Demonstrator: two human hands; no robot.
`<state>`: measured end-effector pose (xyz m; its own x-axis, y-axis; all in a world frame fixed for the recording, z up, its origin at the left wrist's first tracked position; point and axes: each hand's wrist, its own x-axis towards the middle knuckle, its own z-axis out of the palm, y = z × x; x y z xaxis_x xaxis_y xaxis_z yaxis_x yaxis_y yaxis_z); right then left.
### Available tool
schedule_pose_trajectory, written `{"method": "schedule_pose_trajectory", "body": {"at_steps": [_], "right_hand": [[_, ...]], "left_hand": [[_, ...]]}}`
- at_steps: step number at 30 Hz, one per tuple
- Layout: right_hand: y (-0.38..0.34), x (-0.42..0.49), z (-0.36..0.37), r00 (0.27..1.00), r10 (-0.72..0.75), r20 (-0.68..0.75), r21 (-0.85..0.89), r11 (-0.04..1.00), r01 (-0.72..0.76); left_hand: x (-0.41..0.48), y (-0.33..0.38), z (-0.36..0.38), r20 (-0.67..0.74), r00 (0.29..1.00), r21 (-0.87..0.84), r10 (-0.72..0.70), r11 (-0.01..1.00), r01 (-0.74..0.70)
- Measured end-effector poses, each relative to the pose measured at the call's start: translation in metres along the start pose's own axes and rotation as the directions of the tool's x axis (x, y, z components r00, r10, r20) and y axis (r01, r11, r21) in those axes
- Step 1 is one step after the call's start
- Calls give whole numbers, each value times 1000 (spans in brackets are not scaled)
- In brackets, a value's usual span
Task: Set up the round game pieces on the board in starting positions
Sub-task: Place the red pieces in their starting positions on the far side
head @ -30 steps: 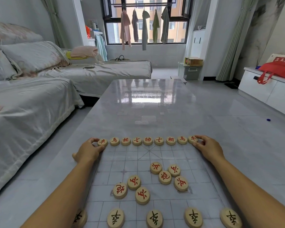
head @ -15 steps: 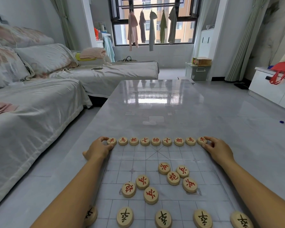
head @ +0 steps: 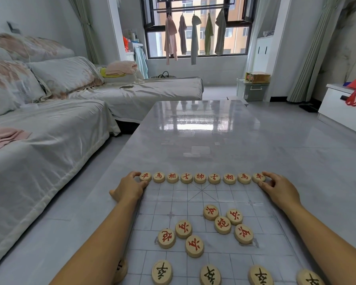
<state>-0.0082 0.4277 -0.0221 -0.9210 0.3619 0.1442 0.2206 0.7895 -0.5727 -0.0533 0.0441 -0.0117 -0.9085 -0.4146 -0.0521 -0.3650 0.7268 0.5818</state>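
A person's two bare forearms are reaching up from the bottom of the frame over a clear gridded board (head: 193, 194), which is lying on a glossy grey table (head: 203, 130). Along the board's far edge, at the middle of the frame, a row of nine pieces (head: 200, 177) with red characters is sitting side by side in a straight line.

The left hand (head: 130, 187), at centre left, is pinching the left end piece (head: 145, 176) between thumb and forefinger. The right hand (head: 280, 188), at centre right, is pinching the right end piece (head: 258, 177) in the same way. The hands are well apart, one at each end of the row.

Below the row, seven more red pieces are lying loose on the grid: a cluster of three (head: 183, 229) at lower centre and a cluster of four (head: 222, 224) just to its right. Along the bottom edge, black-lettered pieces (head: 162, 272) are sitting spaced in a line, one of them partly hidden behind the left forearm.

A covered sofa (head: 49, 130) is filling the left of the frame. Clothes (head: 193, 36) are hanging at a window at top centre.
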Motion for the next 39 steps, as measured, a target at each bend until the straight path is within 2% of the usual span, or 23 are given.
{"method": "schedule_pose_trajectory", "body": {"at_steps": [12, 22, 24, 28, 32, 35, 39], "right_hand": [[-1, -1, 0, 1000, -3, -9, 18, 1000, 3], [-2, -4, -3, 999, 42, -22, 137, 990, -38], [-2, -5, -4, 998, 55, -27, 180, 982, -49], [-2, -8, -12, 998, 58, -5, 345, 937, -53], [0, -17, -27, 995, 35, 91, 422, 904, -71], [-2, -32, -32, 991, -30, 127, 382, 924, -21], [-19, -63, -36, 956, -169, 240, 353, 932, 76]], "left_hand": [[2, 1, 1, -11, 1000, 17, -19, 1000, 19], [3, -3, 1, 21, 1000, -20, -4, 1000, 4], [2, -7, -2, 40, 999, -82, 16, 997, -13], [-11, -18, -20, 161, 983, -322, 86, 946, -30], [-43, -26, -44, 271, 929, -274, 251, 946, -176], [-76, -26, -51, 412, 834, -222, 367, 928, -299], [-111, -23, -53, 547, 726, -126, 417, 898, -422]]}}
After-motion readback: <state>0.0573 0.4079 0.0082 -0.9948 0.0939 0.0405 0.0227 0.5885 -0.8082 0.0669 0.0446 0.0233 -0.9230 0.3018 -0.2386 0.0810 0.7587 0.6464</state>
